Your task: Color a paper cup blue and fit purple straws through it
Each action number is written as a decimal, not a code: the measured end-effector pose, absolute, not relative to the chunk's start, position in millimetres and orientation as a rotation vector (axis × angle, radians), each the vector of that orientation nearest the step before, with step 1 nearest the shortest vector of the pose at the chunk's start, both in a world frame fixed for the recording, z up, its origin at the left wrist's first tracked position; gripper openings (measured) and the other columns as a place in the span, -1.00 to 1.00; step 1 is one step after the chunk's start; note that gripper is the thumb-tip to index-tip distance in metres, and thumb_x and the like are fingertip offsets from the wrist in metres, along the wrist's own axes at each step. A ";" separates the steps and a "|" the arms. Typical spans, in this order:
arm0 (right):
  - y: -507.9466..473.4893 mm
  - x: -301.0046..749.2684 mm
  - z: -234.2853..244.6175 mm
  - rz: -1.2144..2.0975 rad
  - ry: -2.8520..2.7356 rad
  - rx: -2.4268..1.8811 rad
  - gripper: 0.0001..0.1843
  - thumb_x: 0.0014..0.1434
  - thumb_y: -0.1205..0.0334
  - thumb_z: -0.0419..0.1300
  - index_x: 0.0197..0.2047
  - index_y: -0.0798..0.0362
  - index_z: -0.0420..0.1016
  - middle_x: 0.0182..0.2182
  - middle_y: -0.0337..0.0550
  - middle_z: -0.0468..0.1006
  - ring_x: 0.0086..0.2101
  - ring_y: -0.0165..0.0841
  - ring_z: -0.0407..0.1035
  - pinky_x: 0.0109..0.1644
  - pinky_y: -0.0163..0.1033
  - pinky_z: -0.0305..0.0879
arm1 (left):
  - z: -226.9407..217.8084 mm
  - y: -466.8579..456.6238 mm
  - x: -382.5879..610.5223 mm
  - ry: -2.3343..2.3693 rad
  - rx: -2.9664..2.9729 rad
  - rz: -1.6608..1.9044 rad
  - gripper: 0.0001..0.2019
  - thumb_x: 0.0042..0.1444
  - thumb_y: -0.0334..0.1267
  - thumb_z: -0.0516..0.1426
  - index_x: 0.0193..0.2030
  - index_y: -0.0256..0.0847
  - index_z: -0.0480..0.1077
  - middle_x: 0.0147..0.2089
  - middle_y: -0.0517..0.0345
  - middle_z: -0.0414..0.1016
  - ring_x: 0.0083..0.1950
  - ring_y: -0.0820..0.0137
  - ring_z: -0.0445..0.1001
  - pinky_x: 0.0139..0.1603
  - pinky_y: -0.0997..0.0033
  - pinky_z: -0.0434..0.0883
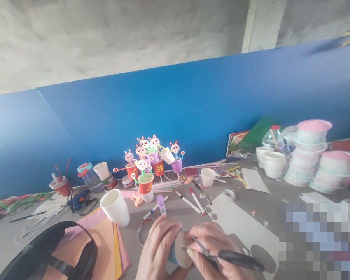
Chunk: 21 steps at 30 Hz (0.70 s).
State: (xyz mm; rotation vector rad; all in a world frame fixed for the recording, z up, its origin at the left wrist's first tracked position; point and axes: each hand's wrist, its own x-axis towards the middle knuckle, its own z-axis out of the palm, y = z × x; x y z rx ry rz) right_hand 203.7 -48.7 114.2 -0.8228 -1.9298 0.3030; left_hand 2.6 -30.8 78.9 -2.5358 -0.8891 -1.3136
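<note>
My left hand (160,245) is wrapped around a small paper cup (183,252) with a bluish side, lying tilted so its pale round bottom faces right. Scissors (240,260) with black handles are gripped in my right hand (212,249). Their metal blades point left, and one tip appears to touch the cup's bottom. My fingers hide part of the blades and most of the cup's side. Just beyond my left hand lies a roll of tape (144,232), near a purple-capped glue stick (161,204).
Grey card (242,217) with round cut-outs lies right of my hands. A large white cup (115,208), coloured paper (99,249) and a black headband-like device (46,249) are left. Rabbit-faced cup figures (146,177) stand behind; stacked cups (306,155) stand right. Markers (188,202) lie ahead.
</note>
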 end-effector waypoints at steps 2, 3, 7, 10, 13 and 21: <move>-49.1 202.7 112.1 0.296 -1.916 -0.827 -0.82 0.30 0.45 0.15 -0.20 -0.05 0.45 -0.26 -0.20 0.64 -0.29 -0.35 0.56 -0.18 -0.32 0.50 | 79.5 -34.8 2.4 -0.950 -2.535 -1.285 -0.49 0.28 -0.16 0.20 0.29 -0.37 0.27 0.06 -0.27 0.54 0.24 0.09 0.46 0.30 0.02 0.41; -49.2 202.0 111.6 0.292 -1.910 -0.830 -0.82 0.30 0.46 0.15 -0.19 -0.05 0.45 -0.27 -0.20 0.64 -0.30 -0.35 0.56 -0.19 -0.32 0.50 | 78.8 -35.7 1.8 -0.957 -2.545 -1.278 -0.48 0.30 -0.14 0.16 0.31 -0.37 0.26 0.08 -0.29 0.53 0.27 0.06 0.44 0.30 0.00 0.41; -48.6 199.0 109.1 0.217 -1.864 -0.838 -0.82 0.31 0.46 0.14 -0.19 -0.05 0.43 -0.29 -0.20 0.65 -0.29 -0.32 0.57 -0.20 -0.30 0.51 | 76.7 -33.5 -0.6 -0.858 -2.581 -1.271 -0.50 0.30 -0.23 0.13 0.33 -0.39 0.25 0.11 -0.31 0.52 0.27 0.04 0.44 0.28 -0.05 0.42; -48.6 198.1 103.8 0.161 -1.837 -0.837 -0.85 0.32 0.42 0.15 -0.16 -0.05 0.41 -0.26 -0.18 0.65 -0.23 -0.29 0.58 -0.15 -0.28 0.53 | 78.7 -29.7 2.4 -0.752 -2.484 -1.354 -0.53 0.23 -0.35 0.19 0.25 -0.45 0.29 0.06 -0.29 0.57 0.20 0.10 0.48 0.27 0.01 0.43; -49.6 197.2 97.7 0.190 -1.815 -0.875 -0.85 0.31 0.42 0.18 -0.15 -0.05 0.41 -0.23 -0.16 0.64 -0.22 -0.31 0.59 -0.13 -0.32 0.53 | 78.2 -27.5 9.0 -0.696 -2.387 -1.458 -0.60 0.20 -0.41 0.19 0.17 -0.49 0.34 0.00 -0.27 0.59 0.16 0.13 0.49 0.23 0.04 0.46; -50.0 191.4 94.4 0.206 -1.776 -0.905 -0.87 0.31 0.40 0.16 -0.19 -0.05 0.42 -0.25 -0.16 0.68 -0.24 -0.31 0.62 -0.14 -0.35 0.54 | 63.9 -27.5 22.1 -0.744 -2.138 -1.641 -0.68 0.23 -0.38 0.19 0.10 -0.43 0.42 -0.12 -0.22 0.65 0.03 0.10 0.58 0.02 0.03 0.59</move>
